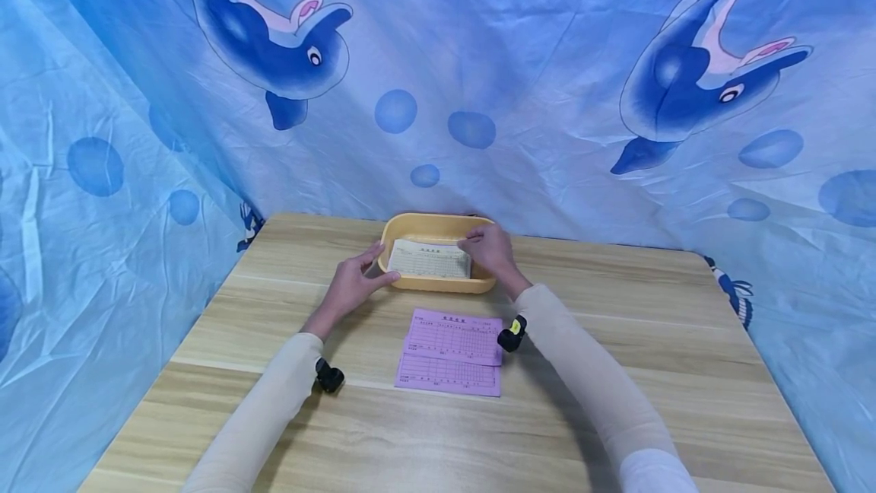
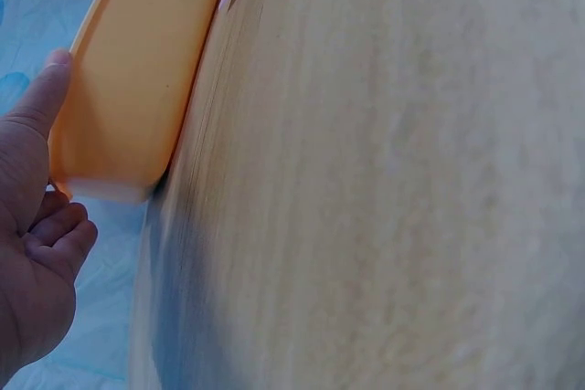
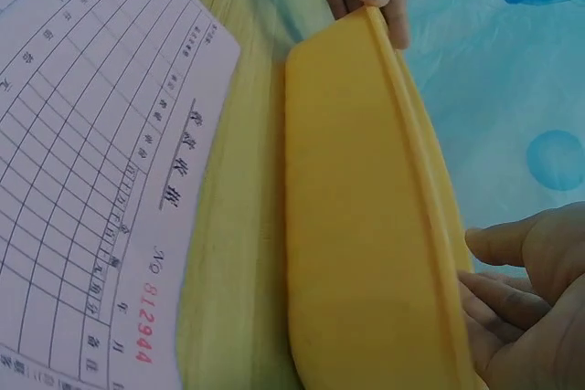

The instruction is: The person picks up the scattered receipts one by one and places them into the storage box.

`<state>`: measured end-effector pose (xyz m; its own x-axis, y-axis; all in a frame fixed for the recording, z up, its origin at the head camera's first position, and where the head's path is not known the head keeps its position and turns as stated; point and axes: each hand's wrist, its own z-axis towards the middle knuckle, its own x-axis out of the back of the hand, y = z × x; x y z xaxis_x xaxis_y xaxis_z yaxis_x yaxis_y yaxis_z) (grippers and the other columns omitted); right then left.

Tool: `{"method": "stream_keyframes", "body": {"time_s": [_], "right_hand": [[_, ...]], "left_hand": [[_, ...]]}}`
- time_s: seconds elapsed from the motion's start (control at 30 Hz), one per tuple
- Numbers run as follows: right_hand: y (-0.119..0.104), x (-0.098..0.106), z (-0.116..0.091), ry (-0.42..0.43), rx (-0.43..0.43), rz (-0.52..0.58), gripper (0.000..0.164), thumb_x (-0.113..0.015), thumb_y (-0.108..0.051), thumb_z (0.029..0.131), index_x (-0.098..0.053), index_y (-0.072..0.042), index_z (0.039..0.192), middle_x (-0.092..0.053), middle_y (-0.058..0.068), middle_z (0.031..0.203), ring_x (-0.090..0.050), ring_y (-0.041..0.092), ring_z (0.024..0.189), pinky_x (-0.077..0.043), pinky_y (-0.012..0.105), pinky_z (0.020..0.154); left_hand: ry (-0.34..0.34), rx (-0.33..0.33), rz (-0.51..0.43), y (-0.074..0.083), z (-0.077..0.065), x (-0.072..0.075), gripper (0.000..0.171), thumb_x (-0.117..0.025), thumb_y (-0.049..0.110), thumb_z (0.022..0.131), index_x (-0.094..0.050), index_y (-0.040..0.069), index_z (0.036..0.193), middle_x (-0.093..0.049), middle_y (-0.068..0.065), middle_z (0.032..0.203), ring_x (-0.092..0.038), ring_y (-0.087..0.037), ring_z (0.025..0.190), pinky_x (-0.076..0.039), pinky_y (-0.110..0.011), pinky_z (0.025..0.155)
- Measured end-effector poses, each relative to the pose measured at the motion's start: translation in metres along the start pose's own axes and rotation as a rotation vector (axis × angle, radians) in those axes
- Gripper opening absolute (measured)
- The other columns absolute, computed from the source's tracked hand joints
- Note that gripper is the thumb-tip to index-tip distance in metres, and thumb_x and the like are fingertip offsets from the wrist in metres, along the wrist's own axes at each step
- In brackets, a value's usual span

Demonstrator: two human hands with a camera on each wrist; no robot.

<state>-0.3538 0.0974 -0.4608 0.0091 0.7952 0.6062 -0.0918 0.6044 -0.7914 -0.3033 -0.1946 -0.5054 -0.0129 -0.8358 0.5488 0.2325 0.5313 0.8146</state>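
Observation:
A yellow-orange plastic basket (image 1: 438, 284) stands at the table's back edge. White printed receipt slips (image 1: 431, 261) lie inside it, toward the front. My left hand (image 1: 352, 284) grips the basket's left end, its thumb on the front rim and the other fingers round the side. Over the basket's right end, my right hand (image 1: 490, 248) reaches inside, fingertips at the slips' upper right corner. In the right wrist view the basket wall hides part of those fingers, and I cannot tell whether they pinch a slip. Two overlapping purple receipt slips (image 1: 452, 352) lie on the table in front.
The wood-grain table (image 1: 616, 371) ends at the back and sides against a blue curtain (image 1: 547, 97) with dolphin prints. Black wrist cameras (image 1: 330, 376) sit on both sleeves; the right one overlaps the purple slips' edge in the head view.

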Motion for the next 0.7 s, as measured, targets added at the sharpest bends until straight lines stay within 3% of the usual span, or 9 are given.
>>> {"method": "stream_keyframes", "body": {"time_s": [0.3, 0.7], "right_hand": [[-0.010, 0.032, -0.019, -0.004, 0.090, 0.101, 0.038, -0.077, -0.028, 0.093, -0.073, -0.001, 0.118, -0.077, 0.012, 0.107, -0.073, 0.027, 0.103, -0.061, 0.041, 0.087], [0.005, 0.060, -0.075, 0.008, 0.159, 0.186, 0.034, -0.079, -0.024, 0.092, -0.072, 0.000, 0.116, -0.076, 0.012, 0.107, -0.073, 0.024, 0.094, -0.062, 0.030, 0.081]], "left_hand": [[0.001, 0.010, 0.000, -0.001, 0.000, -0.001, 0.090, -0.083, 0.051, 0.082, -0.048, 0.005, 0.151, -0.039, -0.010, 0.161, -0.040, -0.033, 0.146, -0.040, -0.049, 0.118], [0.003, 0.027, -0.001, -0.003, 0.000, -0.001, 0.090, -0.082, 0.053, 0.082, -0.048, 0.008, 0.151, -0.039, -0.006, 0.161, -0.038, -0.031, 0.147, -0.038, -0.049, 0.119]]}}
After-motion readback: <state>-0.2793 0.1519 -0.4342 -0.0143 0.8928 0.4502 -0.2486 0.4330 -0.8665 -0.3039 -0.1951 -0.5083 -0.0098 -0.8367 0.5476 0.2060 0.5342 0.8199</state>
